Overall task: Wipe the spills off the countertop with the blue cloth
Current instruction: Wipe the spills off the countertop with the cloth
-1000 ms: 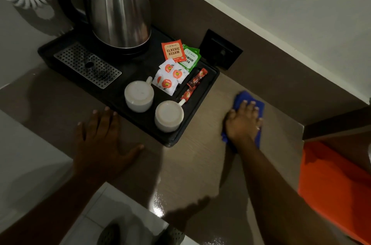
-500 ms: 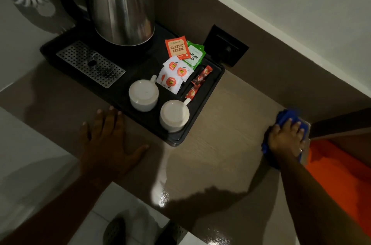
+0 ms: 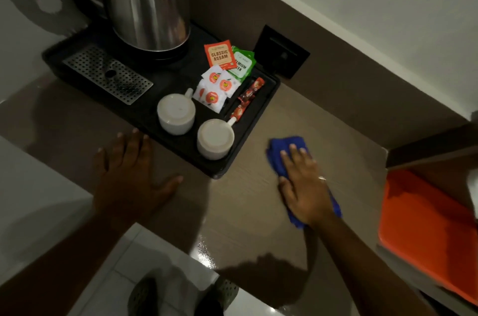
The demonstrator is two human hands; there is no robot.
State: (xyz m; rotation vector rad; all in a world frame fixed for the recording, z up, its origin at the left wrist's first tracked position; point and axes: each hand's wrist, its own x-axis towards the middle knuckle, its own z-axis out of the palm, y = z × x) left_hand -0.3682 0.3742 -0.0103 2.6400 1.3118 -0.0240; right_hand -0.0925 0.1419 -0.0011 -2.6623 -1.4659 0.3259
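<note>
Head view: right hand flat, pressing blue cloth, moved back toward tray.

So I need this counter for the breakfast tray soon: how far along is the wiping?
Under way. The right hand presses the blue cloth flat on the countertop beside the black tray; the left hand rests flat on the surface. Still left: a wet, shiny patch at the front edge. I can't tell which areas are already clean.
</note>
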